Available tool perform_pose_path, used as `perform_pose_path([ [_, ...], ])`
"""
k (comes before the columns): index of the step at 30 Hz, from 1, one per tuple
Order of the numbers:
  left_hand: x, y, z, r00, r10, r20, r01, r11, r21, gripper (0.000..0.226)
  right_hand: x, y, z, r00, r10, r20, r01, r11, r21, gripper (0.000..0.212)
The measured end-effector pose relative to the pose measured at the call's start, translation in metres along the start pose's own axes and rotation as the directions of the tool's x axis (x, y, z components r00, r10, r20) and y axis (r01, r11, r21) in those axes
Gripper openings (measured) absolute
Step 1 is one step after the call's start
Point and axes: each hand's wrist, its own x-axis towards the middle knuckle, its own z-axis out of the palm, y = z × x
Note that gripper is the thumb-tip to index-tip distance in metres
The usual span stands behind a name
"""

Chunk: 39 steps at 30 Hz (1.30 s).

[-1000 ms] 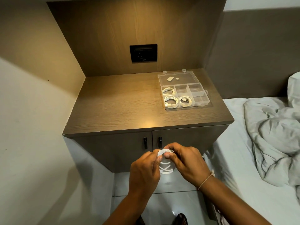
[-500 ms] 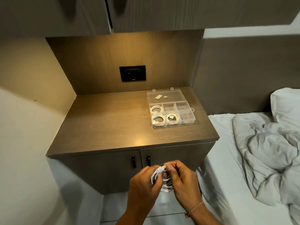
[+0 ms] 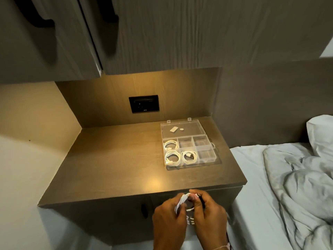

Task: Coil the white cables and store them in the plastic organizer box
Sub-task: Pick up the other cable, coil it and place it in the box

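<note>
A coiled white cable (image 3: 182,202) is pinched between both hands, low in front of the nightstand's front edge. My left hand (image 3: 168,220) grips its left side and my right hand (image 3: 209,215) holds the right side; the fingers hide most of the coil. The clear plastic organizer box (image 3: 213,160) lies open on the right part of the wooden nightstand (image 3: 115,163), its lid flat behind it. Three coiled white cables sit in its left compartments: one (image 3: 170,145) at the back, one (image 3: 172,157) in front, one (image 3: 189,156) beside it.
A black wall socket (image 3: 143,104) is set in the back panel. Upper cabinet doors (image 3: 54,38) with dark handles hang overhead. A bed with a rumpled grey duvet (image 3: 297,179) and a pillow (image 3: 320,134) lies to the right. The cabinet below has dark door handles (image 3: 144,211).
The view has tilted upward and moved closer to the nightstand, so the upper cabinets now show. Both hands kept working the coil, which looks tighter and more bunched between the fingers.
</note>
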Motion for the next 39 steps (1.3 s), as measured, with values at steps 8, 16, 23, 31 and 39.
perform_pose_path([
  [8, 0.117, 0.001, -0.006, 0.995, 0.027, 0.099, -0.032, 0.998, 0.057, 0.021, 0.115, -0.029, 0.005, 0.945, 0.124, 0.302, -0.169, 0.977, 0.126, 0.011],
  [16, 0.241, 0.016, 0.032, 0.976, -0.118, 0.182, 0.086, 0.981, 0.172, 0.006, 0.23, -0.019, 0.037, 0.91, 0.284, 0.302, -0.332, 0.936, 0.118, 0.009],
  [23, 0.286, 0.016, 0.067, 0.977, -0.2, 0.07, 0.185, 0.967, 0.173, 0.021, 0.287, 0.003, 0.053, 0.889, 0.364, 0.278, -0.371, 0.928, -0.027, 0.018],
  [31, 0.298, 0.015, 0.09, 0.968, -0.251, 0.002, 0.242, 0.935, 0.26, 0.012, 0.312, 0.008, 0.06, 0.907, 0.307, 0.288, -0.231, 0.935, -0.269, 0.016],
  [39, 0.298, 0.005, 0.095, 0.966, -0.258, 0.001, 0.246, 0.92, 0.306, 0.009, 0.319, 0.012, 0.074, 0.937, 0.163, 0.308, 0.03, 0.844, -0.536, 0.014],
])
